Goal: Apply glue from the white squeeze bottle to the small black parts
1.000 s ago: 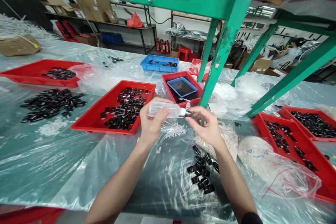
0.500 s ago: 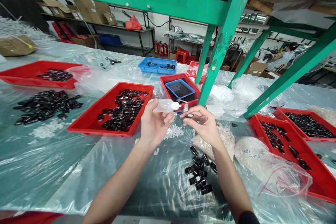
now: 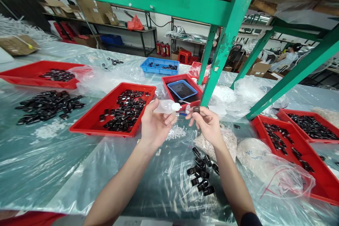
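Observation:
My left hand [image 3: 156, 127] is closed round a clear squeeze bottle [image 3: 164, 106], which lies sideways with its white nozzle toward the right. Between the thumb and fingers of my right hand [image 3: 208, 122] is a small black plastic part [image 3: 196, 109], a short way from the nozzle tip. Under the hands, a scatter of small white pieces [image 3: 177, 132] lies on the plastic-covered table. Near my right forearm sits a loose pile of black parts [image 3: 201, 173]. A red tray [image 3: 87, 124] with many similar black parts stands left of my left hand.
Green metal posts [image 3: 219, 53] rise behind my right hand. A red bin [image 3: 169, 77] holds a blue tray [image 3: 194, 95]. Bags of pale pieces [image 3: 254, 152] and a red tray [image 3: 317, 180] lie to the right. More black parts [image 3: 50, 106] are heaped at left.
My right hand has turned the black part, so its broad dark side now shows, and its fingers have shifted. My left hand and the bottle have hardly moved.

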Demonstrator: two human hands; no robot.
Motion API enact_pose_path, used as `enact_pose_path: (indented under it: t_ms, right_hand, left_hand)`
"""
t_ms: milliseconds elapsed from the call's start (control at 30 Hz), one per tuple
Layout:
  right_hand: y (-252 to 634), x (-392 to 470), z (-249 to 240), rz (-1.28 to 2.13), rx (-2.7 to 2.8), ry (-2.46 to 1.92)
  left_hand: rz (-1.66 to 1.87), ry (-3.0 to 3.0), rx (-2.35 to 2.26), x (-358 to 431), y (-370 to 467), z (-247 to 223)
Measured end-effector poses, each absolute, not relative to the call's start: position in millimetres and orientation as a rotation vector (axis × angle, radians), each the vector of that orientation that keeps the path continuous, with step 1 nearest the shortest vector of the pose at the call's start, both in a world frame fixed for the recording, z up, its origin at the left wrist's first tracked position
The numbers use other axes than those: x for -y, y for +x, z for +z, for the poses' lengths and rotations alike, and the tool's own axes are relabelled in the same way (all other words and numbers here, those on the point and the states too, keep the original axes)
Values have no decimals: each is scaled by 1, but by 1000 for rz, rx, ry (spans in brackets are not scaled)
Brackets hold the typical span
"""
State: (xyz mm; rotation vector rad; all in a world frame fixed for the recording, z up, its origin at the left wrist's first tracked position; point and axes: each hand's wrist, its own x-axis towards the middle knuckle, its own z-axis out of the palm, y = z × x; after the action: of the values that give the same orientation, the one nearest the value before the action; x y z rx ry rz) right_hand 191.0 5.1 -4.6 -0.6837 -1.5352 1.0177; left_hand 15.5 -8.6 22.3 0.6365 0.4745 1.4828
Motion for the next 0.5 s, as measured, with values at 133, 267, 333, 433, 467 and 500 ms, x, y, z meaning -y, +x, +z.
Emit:
enact_pose_path:
  t_ms: [133,267,333,433,467,500]
  right_hand:
    - [190,-6,-3,1051,1524,-659]
    - [189,-6,-3,1142,1518,-646]
    - [189,-7,-4,1178,1498,-640]
    - [189,-8,-5,1257,1435,-654]
    - [188,-9,-5,1301,1410,-662]
    - [188,-9,-5,1351,1389,-669]
  left_hand:
    - [1477,634,-466,9,15,22]
    - [1477,663,-469,9,13,21]
    - [1474,671,-467,9,13,21]
    - [1477,668,-470,8,13,20]
    - [1479,665,-473,8,13,20]
    - [1481,664,-476,8,14,20]
